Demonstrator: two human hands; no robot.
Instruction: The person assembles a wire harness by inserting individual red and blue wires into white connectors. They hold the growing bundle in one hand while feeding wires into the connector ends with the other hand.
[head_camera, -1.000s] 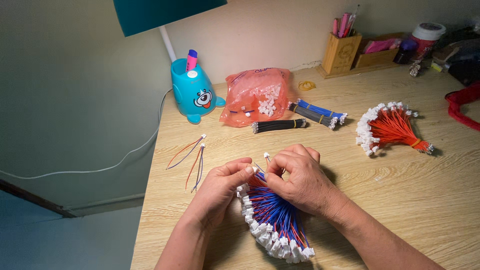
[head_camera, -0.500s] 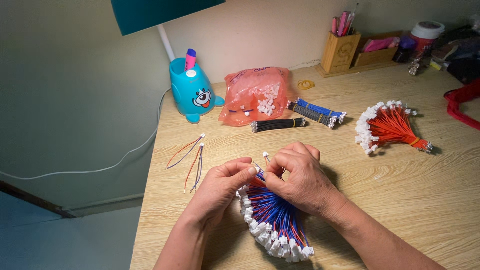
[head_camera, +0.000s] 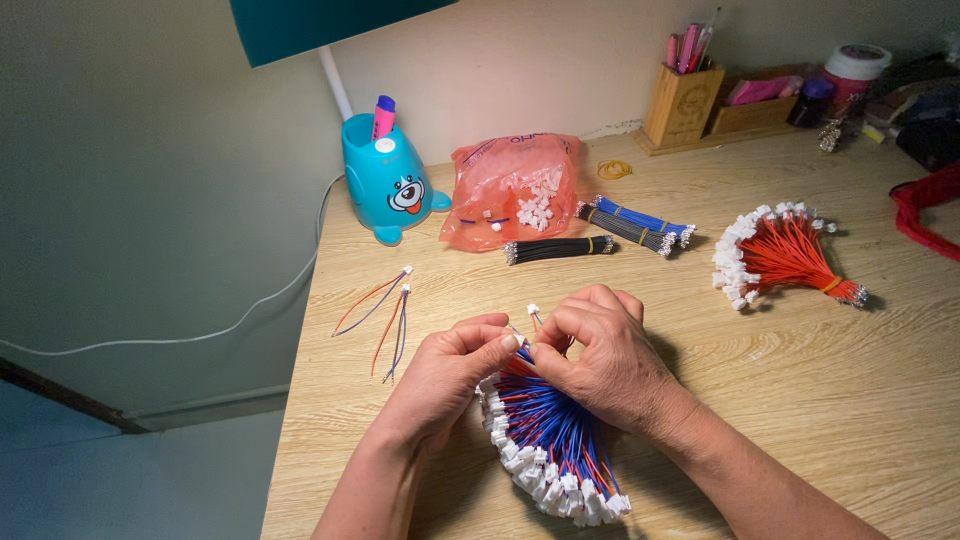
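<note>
At lower centre of the frame, a small white plug (head_camera: 533, 311) on thin wires is pinched between the left hand (head_camera: 447, 372) and right hand (head_camera: 600, 352), both closed narrowly, directly above the fanned blue-and-red wire bundle (head_camera: 548, 438) resting on the desk (head_camera: 860, 400), seemingly for easy picking.

Matt wood-grain desk (head_camera: 850, 400); glossy plastic bag (head_camera: 505, 185); plastic-tipped wire bundle (head_camera: 555, 440).

A pale wooden desk (head_camera: 860, 400) stands against a cream wall (head_camera: 520, 60), under a teal lampshade (head_camera: 320, 25).
</note>
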